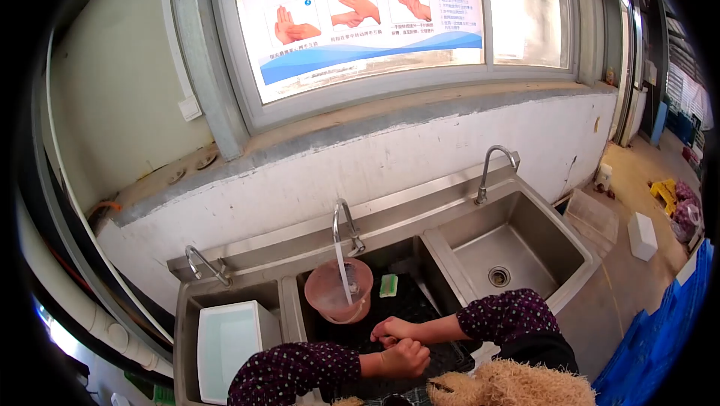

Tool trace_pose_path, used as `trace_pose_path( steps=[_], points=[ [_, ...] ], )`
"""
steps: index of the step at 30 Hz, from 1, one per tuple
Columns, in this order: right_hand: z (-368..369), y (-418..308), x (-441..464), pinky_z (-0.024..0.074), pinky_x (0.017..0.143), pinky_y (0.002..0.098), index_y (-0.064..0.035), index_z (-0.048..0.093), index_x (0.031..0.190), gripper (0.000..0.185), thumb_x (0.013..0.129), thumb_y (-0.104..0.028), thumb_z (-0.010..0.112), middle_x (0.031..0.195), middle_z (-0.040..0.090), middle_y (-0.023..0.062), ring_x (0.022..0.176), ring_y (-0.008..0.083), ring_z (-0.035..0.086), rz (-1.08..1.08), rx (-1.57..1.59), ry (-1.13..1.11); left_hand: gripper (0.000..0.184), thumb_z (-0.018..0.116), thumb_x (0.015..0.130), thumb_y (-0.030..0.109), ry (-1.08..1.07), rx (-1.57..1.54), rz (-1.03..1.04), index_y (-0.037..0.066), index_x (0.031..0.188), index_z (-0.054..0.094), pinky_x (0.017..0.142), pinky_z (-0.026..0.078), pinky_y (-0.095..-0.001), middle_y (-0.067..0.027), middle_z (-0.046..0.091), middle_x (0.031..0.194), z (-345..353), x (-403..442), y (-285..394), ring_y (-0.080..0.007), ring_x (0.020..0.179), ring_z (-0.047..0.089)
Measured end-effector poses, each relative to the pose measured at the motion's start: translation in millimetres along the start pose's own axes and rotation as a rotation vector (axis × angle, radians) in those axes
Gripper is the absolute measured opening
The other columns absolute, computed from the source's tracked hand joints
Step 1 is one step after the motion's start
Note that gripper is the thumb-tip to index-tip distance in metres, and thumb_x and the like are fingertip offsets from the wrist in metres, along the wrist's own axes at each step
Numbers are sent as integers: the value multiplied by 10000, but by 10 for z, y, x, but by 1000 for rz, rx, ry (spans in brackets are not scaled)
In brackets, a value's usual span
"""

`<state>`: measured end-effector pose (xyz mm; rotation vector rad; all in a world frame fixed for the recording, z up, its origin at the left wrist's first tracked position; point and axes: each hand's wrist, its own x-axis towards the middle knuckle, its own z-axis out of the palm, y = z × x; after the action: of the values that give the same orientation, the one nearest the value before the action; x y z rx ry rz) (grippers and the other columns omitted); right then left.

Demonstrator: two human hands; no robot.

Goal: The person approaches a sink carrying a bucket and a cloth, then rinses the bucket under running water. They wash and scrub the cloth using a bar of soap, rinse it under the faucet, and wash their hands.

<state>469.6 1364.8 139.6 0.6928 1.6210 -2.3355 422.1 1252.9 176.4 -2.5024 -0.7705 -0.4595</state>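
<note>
Over the middle sink basin (300, 286), my left hand (406, 359) is closed in a fist, close beside my right hand (394, 330). The right hand's fingers are curled together; anything between the hands is hidden. Below them is a black surface or tray in the basin. Just beyond my hands stands a pink translucent bucket (337, 292), with water running into it from the middle faucet (342, 218). A small green-and-white packet (388, 285) lies right of the bucket.
The left basin holds a white box (229, 346) of water. A right basin (502, 241) has its own faucet (486, 173). Beyond the sinks are a wall and a window with a handwashing poster (360, 8). Blue crates (660, 331) and a white block (642, 236) stand at right.
</note>
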Motion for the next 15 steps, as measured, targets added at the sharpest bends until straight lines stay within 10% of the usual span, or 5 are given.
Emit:
trace_pose_path(
  steps=[4, 8, 15],
  points=[
    [-126, 161, 216, 438, 564, 315, -65, 644, 727, 182, 845, -200, 611, 645, 587, 24, 555, 129, 521, -92, 197, 380, 137, 616, 652, 214, -11, -161, -135, 88, 670, 566, 518, 444, -371, -59, 474, 651, -110, -114, -336, -224, 562, 536],
    [-179, 354, 319, 503, 663, 314, -64, 626, 887, 266, 909, -328, 601, 790, 635, 47, 733, 172, 623, -217, 949, 191, 157, 682, 642, 186, 150, -126, -723, 86, 733, 601, 478, 457, -390, -91, 542, 713, -120, -433, -622, -280, 553, 572],
    [175, -59, -277, 561, 666, 339, -80, 586, 1120, 417, 864, -392, 694, 894, 649, 67, 848, 188, 662, -53, 218, 243, 151, 667, 770, 222, 95, -5, -1272, 92, 843, 644, 597, 486, -422, -103, 576, 777, 22, -792, -424, -325, 716, 620]
  ],
)
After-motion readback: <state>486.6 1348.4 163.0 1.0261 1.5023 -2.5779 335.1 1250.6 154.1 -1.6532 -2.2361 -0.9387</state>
